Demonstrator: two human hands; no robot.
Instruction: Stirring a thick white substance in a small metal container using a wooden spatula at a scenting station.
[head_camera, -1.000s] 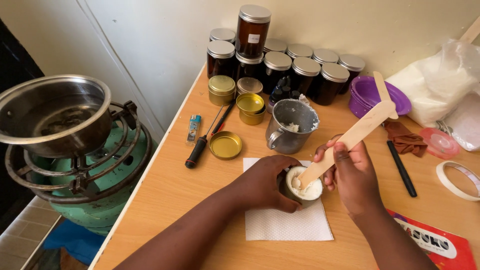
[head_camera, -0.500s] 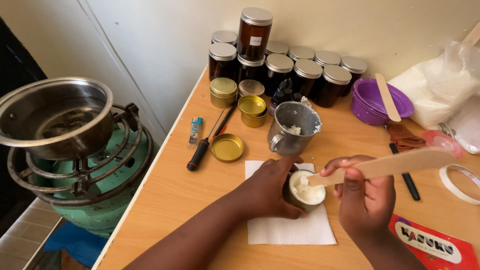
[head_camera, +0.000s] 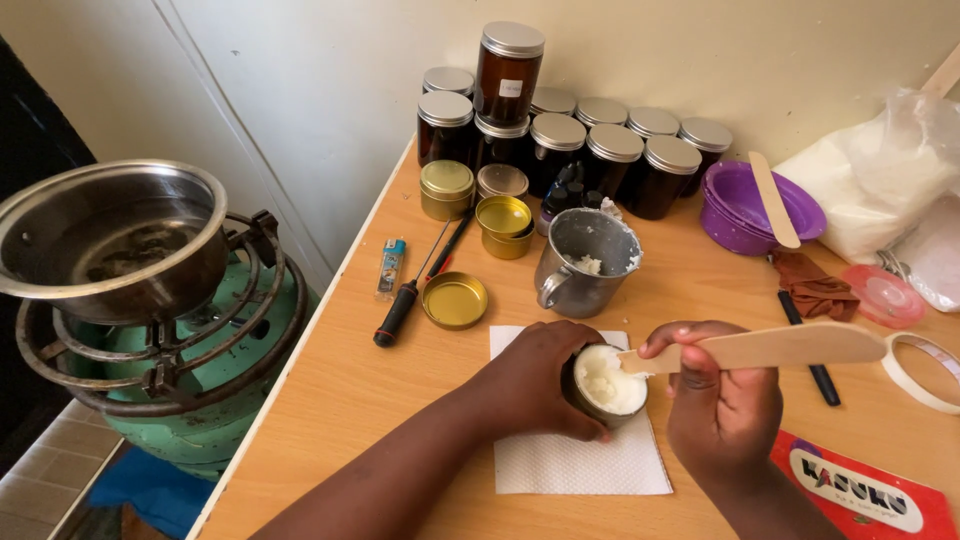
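Small round tin (head_camera: 607, 385) of white cream, gripped by left hand (head_camera: 535, 380); right hand (head_camera: 722, 400) had lowered flat wooden spatula (head_camera: 770, 347) level, smoothing top.

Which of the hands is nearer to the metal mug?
Left. The left hand grips a small tin on the paper towel, just below the metal mug. The right hand holds a wooden spatula farther off, below and to the mug's right.

spatula (head_camera: 790, 346) – matt wood | mug (head_camera: 588, 262) – dull metal | napkin (head_camera: 580, 462) – textured paper
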